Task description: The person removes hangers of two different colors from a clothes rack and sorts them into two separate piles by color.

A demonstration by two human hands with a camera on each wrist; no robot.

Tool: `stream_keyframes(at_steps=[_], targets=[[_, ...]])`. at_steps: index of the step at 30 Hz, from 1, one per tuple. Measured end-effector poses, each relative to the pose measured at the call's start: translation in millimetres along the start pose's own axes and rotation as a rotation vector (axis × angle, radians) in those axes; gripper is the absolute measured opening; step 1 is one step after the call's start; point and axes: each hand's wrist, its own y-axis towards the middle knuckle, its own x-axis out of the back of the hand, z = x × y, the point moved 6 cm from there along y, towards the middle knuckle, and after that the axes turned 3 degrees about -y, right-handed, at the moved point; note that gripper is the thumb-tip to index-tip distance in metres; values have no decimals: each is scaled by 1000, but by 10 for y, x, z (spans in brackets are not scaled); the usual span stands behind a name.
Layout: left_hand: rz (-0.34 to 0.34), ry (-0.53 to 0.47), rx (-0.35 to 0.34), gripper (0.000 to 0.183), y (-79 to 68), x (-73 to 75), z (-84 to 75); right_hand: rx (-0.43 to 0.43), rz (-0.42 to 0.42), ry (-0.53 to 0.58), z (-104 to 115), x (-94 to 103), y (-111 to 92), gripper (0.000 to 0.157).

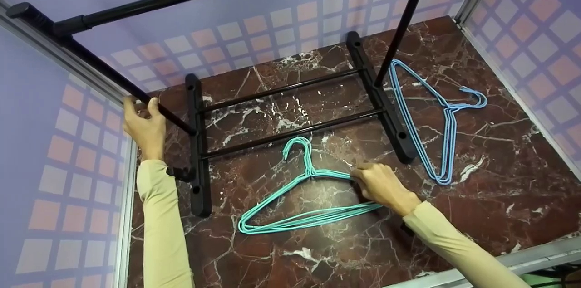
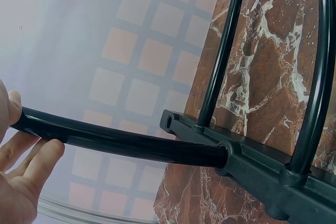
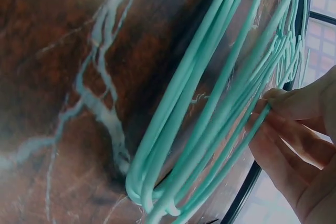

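Observation:
A black clothes rack (image 1: 197, 179) stands on the marbled surface, with two side posts, a top bar and two lower rods. My left hand (image 1: 147, 129) holds its left post low down; in the left wrist view the thumb and fingers lie on opposite sides of the black post (image 2: 126, 140). A stack of several turquoise clothes hangers (image 1: 313, 221) lies in front of the rack, hooks toward the rods. My right hand (image 1: 386, 188) pinches the right shoulder of a hanger; the right wrist view shows thumb and fingers on one turquoise wire (image 3: 257, 124). The right ends are partly hidden by that hand.
Several blue hangers (image 1: 447, 143) lie stacked right of the rack's right foot (image 1: 404, 147). Purple panels with pink and white squares (image 1: 281, 18) wall in the back and sides. A metal edge (image 1: 540, 254) runs along the front right.

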Motion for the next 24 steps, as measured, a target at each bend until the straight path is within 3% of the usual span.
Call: stream_keyframes(at_steps=[16, 20, 24], targets=[[-25, 6, -24, 33, -47, 21, 21, -6, -51, 10, -18, -55, -25, 12], [20, -49, 12, 39, -130, -45, 36, -42, -68, 10, -31, -14, -30, 9], [98, -118, 52, 57, -327, -137, 65, -83, -81, 24, -42, 62, 34, 15]])
